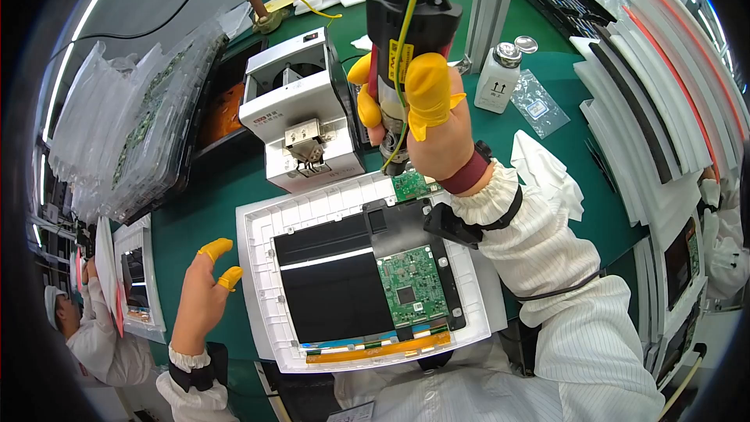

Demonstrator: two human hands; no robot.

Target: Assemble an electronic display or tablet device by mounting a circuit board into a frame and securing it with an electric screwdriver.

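Observation:
My right hand (pixel 440 129), wearing yellow finger cots, is wrapped round a black electric screwdriver (pixel 410 19). The tool points downward above a small green circuit board (pixel 408 185) at the far edge of a white plastic display housing (pixel 262 297); whether its tip touches anything is hard to see. In the housing lie a black panel (pixel 332 297) and a larger green circuit board (pixel 412 285) on a black metal plate. Just left of the housing, my left hand (pixel 199 289) holds nothing, its yellow-capped thumb and finger apart.
Behind the housing stands a white screw feeder (pixel 301 125). A white pump bottle (pixel 498 82) and a clear bag (pixel 539 101) are at the back right. Bagged circuit boards (pixel 148 121) stand left, and white foam sheets (pixel 648 101) right. A co-worker (pixel 98 336) sits at far left.

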